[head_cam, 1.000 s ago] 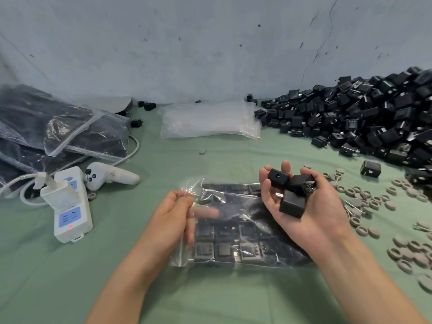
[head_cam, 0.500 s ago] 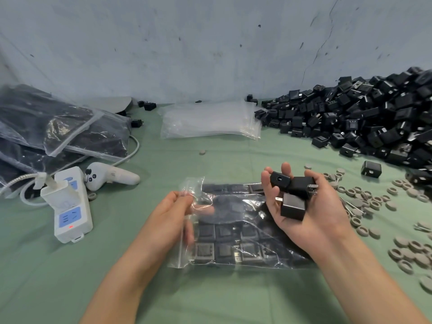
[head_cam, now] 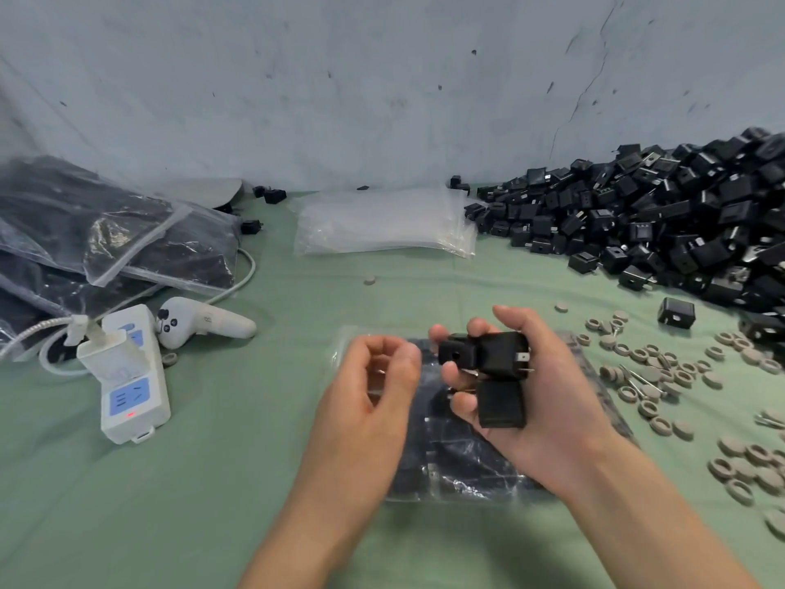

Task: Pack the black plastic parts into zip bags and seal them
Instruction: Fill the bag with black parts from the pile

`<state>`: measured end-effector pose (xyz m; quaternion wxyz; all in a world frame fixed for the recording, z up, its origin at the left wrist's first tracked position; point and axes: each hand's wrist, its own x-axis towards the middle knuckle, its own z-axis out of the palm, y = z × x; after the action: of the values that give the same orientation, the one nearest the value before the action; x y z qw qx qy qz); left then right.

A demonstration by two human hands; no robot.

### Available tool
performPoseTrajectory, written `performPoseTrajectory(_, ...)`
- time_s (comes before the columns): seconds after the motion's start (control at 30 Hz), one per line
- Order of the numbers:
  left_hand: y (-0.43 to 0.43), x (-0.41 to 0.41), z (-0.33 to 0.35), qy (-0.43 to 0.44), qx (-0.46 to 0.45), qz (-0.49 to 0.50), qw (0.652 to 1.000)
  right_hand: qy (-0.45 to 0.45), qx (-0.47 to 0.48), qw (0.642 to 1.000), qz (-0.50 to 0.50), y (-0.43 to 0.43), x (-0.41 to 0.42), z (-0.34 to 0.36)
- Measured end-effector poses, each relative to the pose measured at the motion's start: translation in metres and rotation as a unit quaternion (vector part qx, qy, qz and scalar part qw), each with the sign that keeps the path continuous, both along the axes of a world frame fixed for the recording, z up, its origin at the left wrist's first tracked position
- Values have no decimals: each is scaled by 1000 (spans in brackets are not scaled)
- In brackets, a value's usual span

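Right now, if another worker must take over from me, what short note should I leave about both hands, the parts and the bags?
Left hand: seems to pinch the mouth of the zip bag; blur hides the exact grip.
Right hand: holds three black parts just over that bag.
Bag: lies flat on the green table, partly filled, apparently not sealed.
Done: filled bags lie at the far left.
Left: put these parts in and seal the bag. The big pile at the right is unpacked; empty bags lie near the wall.
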<state>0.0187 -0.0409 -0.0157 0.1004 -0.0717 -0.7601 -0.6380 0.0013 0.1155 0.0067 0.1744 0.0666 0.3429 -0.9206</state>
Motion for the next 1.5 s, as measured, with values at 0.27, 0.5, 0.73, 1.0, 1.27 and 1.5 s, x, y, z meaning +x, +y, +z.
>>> performPoseTrajectory(0.27,6,7,2,-132,116,-72,982,109,70,987,96,-15,4,-10)
performPoseTrajectory(0.5,-3,-1,-1,-175,180,-8,968,102,110,984,92,-11,3,-8)
performPoseTrajectory(0.73,-52,-18,-4,-144,209,128,959,33,123,987,-93,13,-4,0)
performPoseTrajectory(1.0,-75,-25,-19,-196,157,180,951,308,735,599,-82,47,-7,-8)
performPoseTrajectory(1.27,-65,-23,-19,-242,125,57,961,308,845,425,100,55,-6,-3)
performPoseTrajectory(1.5,-64,-23,-20,-236,107,6,966,289,842,438,121,45,-10,-5)
